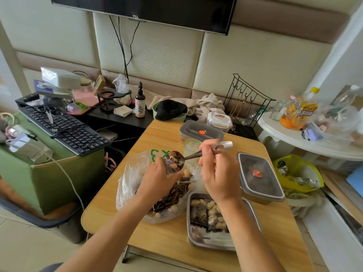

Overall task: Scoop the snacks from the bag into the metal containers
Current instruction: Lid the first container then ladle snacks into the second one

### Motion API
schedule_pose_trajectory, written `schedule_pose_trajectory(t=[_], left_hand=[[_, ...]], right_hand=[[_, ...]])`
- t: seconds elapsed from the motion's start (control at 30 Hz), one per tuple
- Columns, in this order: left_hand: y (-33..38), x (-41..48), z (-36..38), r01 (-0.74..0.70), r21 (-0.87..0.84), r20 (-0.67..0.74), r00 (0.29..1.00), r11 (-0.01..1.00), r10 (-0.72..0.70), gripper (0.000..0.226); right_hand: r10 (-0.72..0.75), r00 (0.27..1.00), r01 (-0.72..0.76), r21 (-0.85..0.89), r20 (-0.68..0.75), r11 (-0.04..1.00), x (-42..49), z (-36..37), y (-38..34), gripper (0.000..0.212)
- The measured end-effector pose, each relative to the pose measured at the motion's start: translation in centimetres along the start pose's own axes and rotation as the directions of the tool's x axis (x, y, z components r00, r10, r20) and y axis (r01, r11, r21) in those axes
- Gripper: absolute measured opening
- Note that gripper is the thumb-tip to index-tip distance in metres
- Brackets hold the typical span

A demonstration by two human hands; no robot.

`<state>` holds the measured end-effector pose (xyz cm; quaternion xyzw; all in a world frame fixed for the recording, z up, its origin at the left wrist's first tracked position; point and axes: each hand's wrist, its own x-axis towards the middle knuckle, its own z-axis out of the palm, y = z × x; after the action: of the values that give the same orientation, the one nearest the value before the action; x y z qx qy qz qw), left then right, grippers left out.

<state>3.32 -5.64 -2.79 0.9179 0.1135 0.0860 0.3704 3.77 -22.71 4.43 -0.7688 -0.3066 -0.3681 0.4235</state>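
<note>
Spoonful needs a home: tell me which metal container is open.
The near container, below the right hand, holding snacks. The back container and side container have lids.

Television [176, 12] reads TCL; bag [128, 173] bears a green 3.

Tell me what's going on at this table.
A person is spooning mixed peanuts and seeds out of a plastic bag on the wooden table. The right hand holds a loaded metal spoon above the bag, while the left hand appears to grip the bag's mouth beside it. The open metal container in front is partly filled; two lidded containers sit farther back.
</note>
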Motion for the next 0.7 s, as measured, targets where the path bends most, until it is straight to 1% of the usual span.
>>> schedule_pose_trajectory(t=[0.07,0.17,0.3,0.43,0.7], left_hand=[[0.0,0.1,0.4,-0.014,-0.026,-0.041,0.999,1.0,0.013,0.053],[0.1,0.2,0.8,-0.023,-0.064,-0.085,0.996,0.998,0.017,0.05],[-0.1,0.4,1.1,-0.032,-0.117,-0.115,0.993,0.993,0.018,0.049],[0.0,0.5,1.1,-0.032,-0.11,-0.117,0.993,0.993,0.019,0.048],[-0.1,0.4,1.2,-0.054,-0.154,-0.128,0.991,0.987,0.034,0.047]], right_hand=[[-0.056,0.998,0.056,-0.028,-0.026,0.998,0.2,0.2,-0.1,0.036],[-0.116,0.991,0.111,-0.077,-0.068,0.991,0.2,0.4,-0.1,0.044],[-0.18,0.98,0.172,-0.106,-0.079,0.979,0.2,0.4,-0.1,0.044],[-0.176,0.98,0.164,-0.126,-0.089,0.978,0.3,0.4,-0.2,0.046],[-0.197,0.973,0.18,-0.144,-0.117,0.973,0.3,0.3,-0.4,0.052]])
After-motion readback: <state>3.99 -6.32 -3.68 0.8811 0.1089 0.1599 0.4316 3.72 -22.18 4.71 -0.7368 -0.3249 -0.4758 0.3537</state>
